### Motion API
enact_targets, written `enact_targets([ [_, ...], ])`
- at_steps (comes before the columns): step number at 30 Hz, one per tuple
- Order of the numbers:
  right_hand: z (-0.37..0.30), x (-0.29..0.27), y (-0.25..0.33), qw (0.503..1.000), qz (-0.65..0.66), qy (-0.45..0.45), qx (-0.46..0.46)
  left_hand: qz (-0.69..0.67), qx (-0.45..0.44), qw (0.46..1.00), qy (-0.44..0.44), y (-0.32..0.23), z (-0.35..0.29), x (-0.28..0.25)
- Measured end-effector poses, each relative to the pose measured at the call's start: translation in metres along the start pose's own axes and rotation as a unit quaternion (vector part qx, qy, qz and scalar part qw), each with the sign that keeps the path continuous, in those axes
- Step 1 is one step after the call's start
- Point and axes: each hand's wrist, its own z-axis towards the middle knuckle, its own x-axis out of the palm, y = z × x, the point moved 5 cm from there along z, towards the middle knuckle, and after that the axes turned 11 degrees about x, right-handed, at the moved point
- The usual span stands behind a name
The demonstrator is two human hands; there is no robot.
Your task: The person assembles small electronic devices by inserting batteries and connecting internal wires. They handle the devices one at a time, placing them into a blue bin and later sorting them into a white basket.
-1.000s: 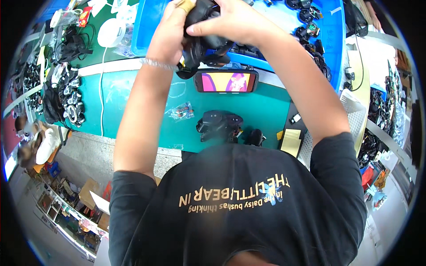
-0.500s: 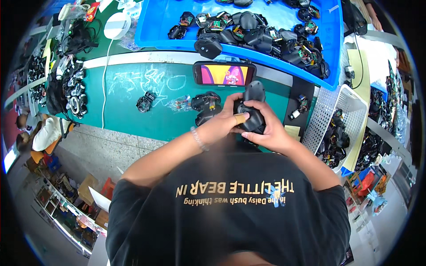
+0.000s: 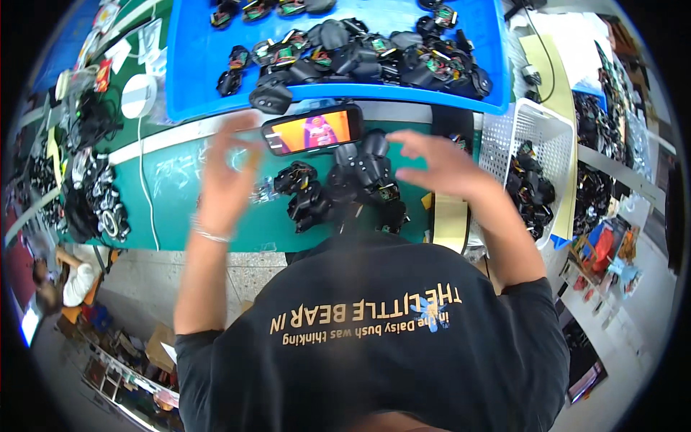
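My left hand (image 3: 229, 173) is raised over the left part of the green table, blurred by motion. Its thumb and fingers stand apart, with nothing visible between them. To the right, my right hand (image 3: 439, 162) has thumb and fingers spread and holds nothing. Just left of its fingertips, a black plastic housing (image 3: 373, 162) with small holes rests among other dark parts in front of me. More black housings (image 3: 299, 191) lie together between my hands. A phone (image 3: 314, 131) showing a bright picture stands behind them.
A blue bin (image 3: 403, 93) full of black housings with circuit boards fills the far side. One loose housing (image 3: 271, 98) sits by its near edge. At right stands a white perforated basket (image 3: 558, 122) of black parts. A white cable (image 3: 147, 191) crosses the left side.
My hands have let go of the black housing and moved apart, the left one up and to the left, the right one slightly up. The view has shifted, too.
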Motion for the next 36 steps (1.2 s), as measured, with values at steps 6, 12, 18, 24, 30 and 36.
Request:
enact_targets([
  [6,0.073,-0.126,0.024,0.969,0.091,-0.187,-0.133,0.106,-0.072,0.991,-0.046,0.143,0.122,-0.054],
  [12,0.189,-0.065,0.087,0.921,-0.221,-0.231,-0.222,0.073,-0.187,0.968,0.153,0.252,0.151,0.010],
  [18,0.241,-0.034,0.121,0.908,-0.240,-0.229,-0.258,0.033,-0.165,0.942,0.291,0.184,0.144,0.036],
  [24,0.263,-0.005,0.137,0.935,-0.288,-0.128,-0.166,-0.021,-0.143,0.947,0.285,0.184,0.136,0.042],
  [30,0.234,-0.021,0.119,0.916,-0.270,-0.163,-0.247,-0.039,-0.256,0.941,0.220,0.170,0.146,0.035],
  [36,0.176,-0.150,0.029,0.855,-0.163,-0.461,-0.172,0.054,-0.193,0.956,0.213,0.181,0.148,0.042],
])
